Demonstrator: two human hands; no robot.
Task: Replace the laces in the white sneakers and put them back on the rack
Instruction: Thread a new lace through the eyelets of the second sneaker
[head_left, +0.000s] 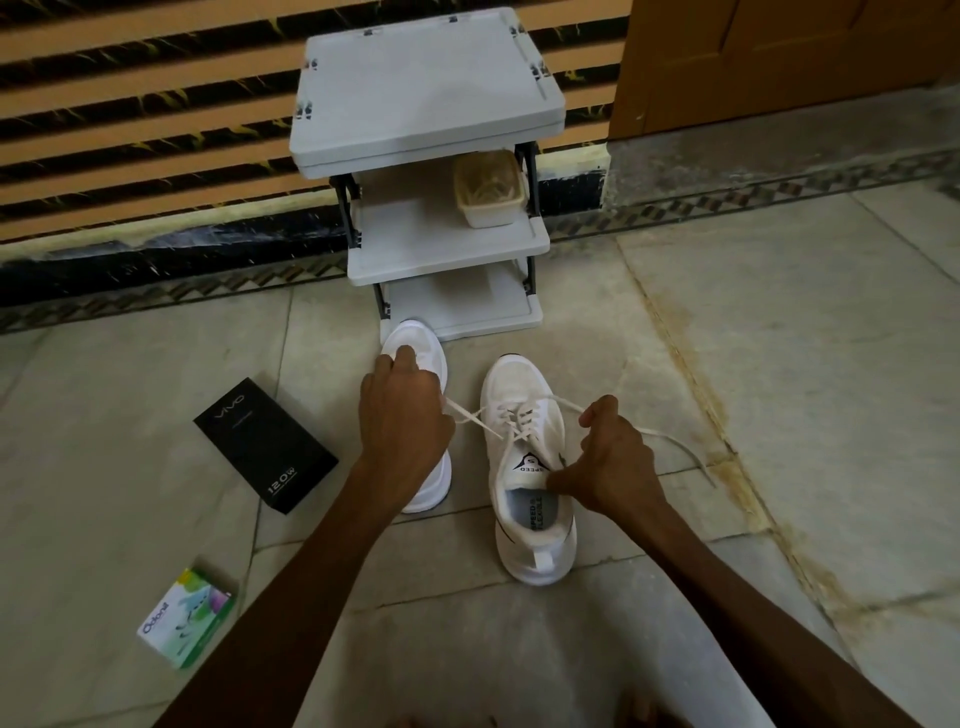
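Observation:
Two white sneakers stand on the floor in front of a grey shoe rack (447, 254). The right sneaker (530, 540) has a white lace (519, 415) threaded through its eyelets. My left hand (402, 415) grips one end of that lace, pulled out to the left, and covers most of the left sneaker (421, 348). My right hand (613, 457) pinches the other lace end, whose tail (680, 447) trails over the floor to the right, while one finger touches the sneaker's tongue.
A beige basket (488, 189) with laces sits on the rack's middle shelf. A black phone box (265, 444) and a small green-and-white box (184, 618) lie on the floor at the left. A wooden door (779, 57) stands at the back right.

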